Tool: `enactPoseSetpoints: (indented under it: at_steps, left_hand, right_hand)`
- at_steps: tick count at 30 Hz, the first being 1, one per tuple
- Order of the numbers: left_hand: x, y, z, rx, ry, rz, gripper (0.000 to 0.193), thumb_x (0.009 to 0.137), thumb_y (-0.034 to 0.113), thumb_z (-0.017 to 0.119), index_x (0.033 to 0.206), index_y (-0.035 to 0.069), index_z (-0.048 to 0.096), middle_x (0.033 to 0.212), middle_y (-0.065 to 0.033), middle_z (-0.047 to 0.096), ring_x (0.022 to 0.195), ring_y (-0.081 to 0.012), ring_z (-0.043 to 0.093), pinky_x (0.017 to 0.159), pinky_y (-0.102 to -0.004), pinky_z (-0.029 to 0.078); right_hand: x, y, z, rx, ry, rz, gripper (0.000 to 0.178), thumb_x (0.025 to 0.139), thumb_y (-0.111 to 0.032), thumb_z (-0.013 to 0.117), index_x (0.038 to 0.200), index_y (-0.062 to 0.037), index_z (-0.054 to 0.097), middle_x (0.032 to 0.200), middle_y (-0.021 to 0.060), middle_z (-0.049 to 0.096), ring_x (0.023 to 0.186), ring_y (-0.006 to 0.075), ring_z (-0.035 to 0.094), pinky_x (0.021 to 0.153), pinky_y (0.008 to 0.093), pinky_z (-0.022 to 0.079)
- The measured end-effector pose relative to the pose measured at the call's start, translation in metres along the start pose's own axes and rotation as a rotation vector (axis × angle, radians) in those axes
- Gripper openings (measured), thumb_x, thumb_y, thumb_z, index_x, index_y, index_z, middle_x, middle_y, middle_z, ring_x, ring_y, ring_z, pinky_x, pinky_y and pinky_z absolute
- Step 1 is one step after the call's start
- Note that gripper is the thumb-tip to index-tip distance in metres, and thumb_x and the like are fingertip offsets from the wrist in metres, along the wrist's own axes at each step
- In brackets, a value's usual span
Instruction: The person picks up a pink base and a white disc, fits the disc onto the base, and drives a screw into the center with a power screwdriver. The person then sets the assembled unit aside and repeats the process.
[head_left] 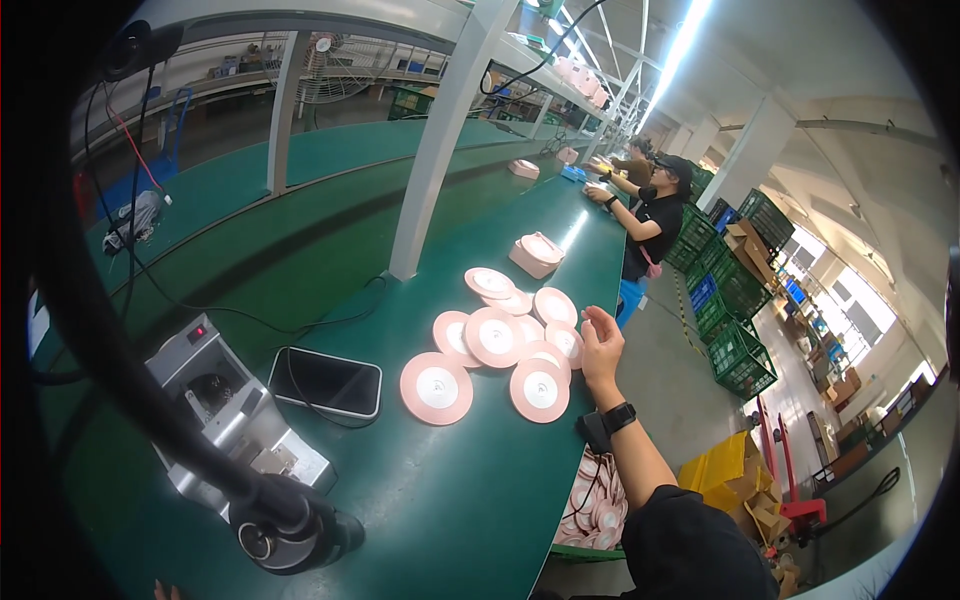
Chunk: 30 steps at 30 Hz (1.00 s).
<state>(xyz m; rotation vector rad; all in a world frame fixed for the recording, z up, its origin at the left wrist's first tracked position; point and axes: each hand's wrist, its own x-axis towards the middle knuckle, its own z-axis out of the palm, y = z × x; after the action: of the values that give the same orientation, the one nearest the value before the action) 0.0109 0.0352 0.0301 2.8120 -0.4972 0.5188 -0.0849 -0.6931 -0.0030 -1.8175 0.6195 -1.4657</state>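
Several round pink discs with white centres lie in a loose, overlapping pile on the green tabletop, among them a front-left disc and a front-right disc. Beside the pile's right edge is my right hand, its fingers loosely bent with nothing visible in them. A dark watch is on that wrist. Only the fingertips of my left hand enter at the bottom left, slightly apart; nothing shows in them, and the rest is out of view. A grey metal machine stands on the left, with a dark-screened flat device alongside it.
A thick black arm crosses the near left. Beyond the pile sits a pink case; a white post rises nearby. Below the table's right edge, a crate holds more pink discs. A co-worker works farther along; green crates stand right.
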Motion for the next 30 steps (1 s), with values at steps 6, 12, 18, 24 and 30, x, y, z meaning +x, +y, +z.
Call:
enactPoseSetpoints:
  at_steps: [6,12,18,24,30]
  left_hand:
    - [-0.012,-0.024,0.007,-0.007,0.067,0.14,0.047,0.099,0.026,0.071,0.132,-0.008,0.067,0.14,-0.0353,0.06,0.126,-0.0529,0.06,0.109,-0.0553,0.05]
    - [0.006,0.005,-0.009,-0.016,-0.052,-0.004,0.045,0.1,0.023,0.069,0.132,-0.008,0.066,0.142,-0.0344,0.059,0.127,-0.0531,0.059,0.11,-0.0563,0.049]
    - [-0.006,-0.021,0.009,0.0,0.059,0.193,0.047,0.101,0.025,0.067,0.135,-0.008,0.064,0.142,-0.0342,0.059,0.128,-0.0524,0.058,0.11,-0.0561,0.048]
    - [-0.003,-0.005,0.002,-0.031,0.056,0.054,0.045,0.099,0.023,0.07,0.134,-0.006,0.066,0.139,-0.0335,0.061,0.126,-0.0503,0.06,0.109,-0.0555,0.049]
    - [-0.004,-0.003,0.0,-0.047,0.072,0.033,0.045,0.099,0.024,0.072,0.135,-0.003,0.066,0.141,-0.0315,0.06,0.128,-0.0483,0.059,0.11,-0.0541,0.049]
  right_hand:
    - [0.0,-0.003,0.0,-0.034,-0.01,0.029,0.025,0.1,-0.007,0.062,0.121,0.0048,0.071,0.119,0.012,0.073,0.113,0.02,0.069,0.098,0.0331,0.055]
    - [0.006,0.018,-0.017,0.012,0.051,0.043,0.023,0.103,-0.01,0.058,0.118,0.0004,0.072,0.117,0.0097,0.075,0.107,0.0174,0.068,0.092,0.0304,0.052]
    - [0.002,0.024,-0.02,0.208,0.104,0.071,0.021,0.103,-0.011,0.058,0.116,-0.0004,0.071,0.119,0.0087,0.073,0.108,0.0154,0.065,0.093,0.0305,0.05]
    - [-0.005,0.013,-0.018,0.154,0.127,0.054,0.022,0.104,-0.017,0.056,0.115,-0.0029,0.069,0.123,0.0086,0.071,0.118,0.0189,0.064,0.097,0.0354,0.051]
    - [-0.02,0.005,-0.023,0.204,0.088,0.069,0.027,0.106,-0.022,0.053,0.122,-0.0044,0.065,0.131,0.0092,0.067,0.123,0.0201,0.061,0.097,0.0369,0.053]
